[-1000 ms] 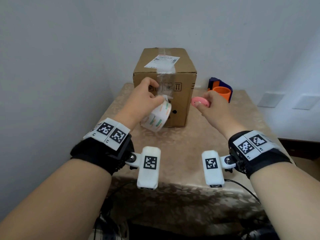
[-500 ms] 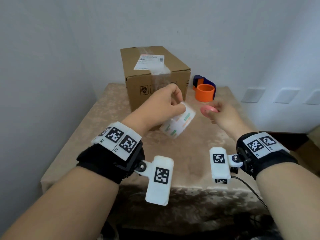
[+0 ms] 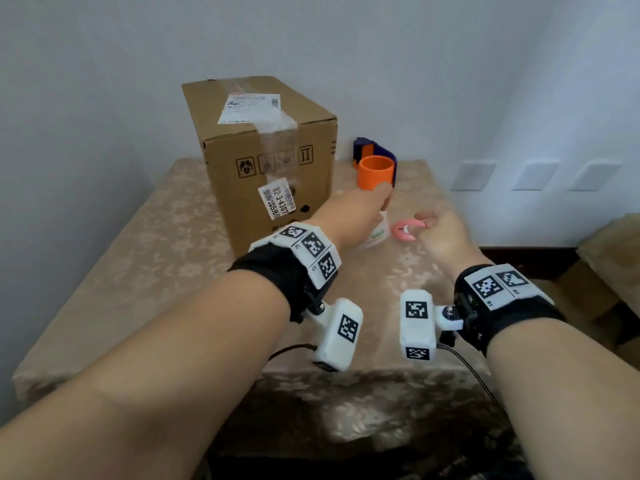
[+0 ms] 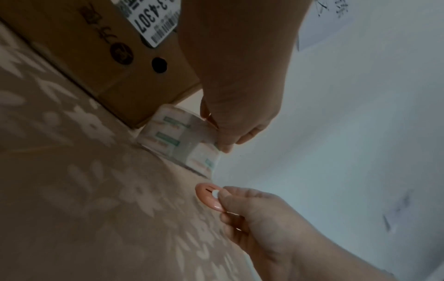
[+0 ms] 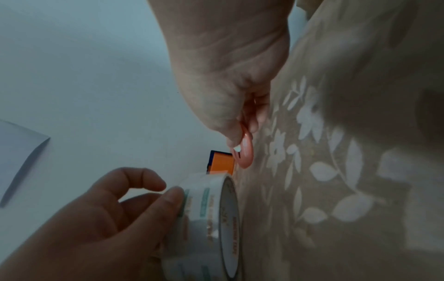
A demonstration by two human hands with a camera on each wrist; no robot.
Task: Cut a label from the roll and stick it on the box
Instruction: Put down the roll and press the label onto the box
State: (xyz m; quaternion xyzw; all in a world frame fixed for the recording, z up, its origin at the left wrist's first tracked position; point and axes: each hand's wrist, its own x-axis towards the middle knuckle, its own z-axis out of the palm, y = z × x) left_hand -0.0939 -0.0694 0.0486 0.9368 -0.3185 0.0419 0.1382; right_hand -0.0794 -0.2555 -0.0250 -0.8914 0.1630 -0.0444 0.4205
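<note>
The brown cardboard box (image 3: 239, 154) stands at the back of the table, with a white printed label (image 3: 277, 199) stuck slantwise on its front face. My left hand (image 3: 379, 204) reaches across to the box's right and grips the white label roll (image 4: 177, 140), which rests flat on the cloth by the box's corner. In the right wrist view the thumb presses the roll's (image 5: 211, 209) side. My right hand (image 3: 429, 221) pinches a small pink cutter (image 3: 403, 232), its edge touching the cloth just right of the roll.
An orange and blue tape dispenser (image 3: 375, 169) sits behind the hands near the wall. The table (image 3: 166, 271) has a beige flowered cloth. A cable (image 3: 471, 372) hangs over the front edge. A second shipping label (image 3: 249, 107) lies on the box top.
Both hands have come down and to the right of the box. The roll went from being held in the air to lying on the cloth; the label on the box front is now uncovered.
</note>
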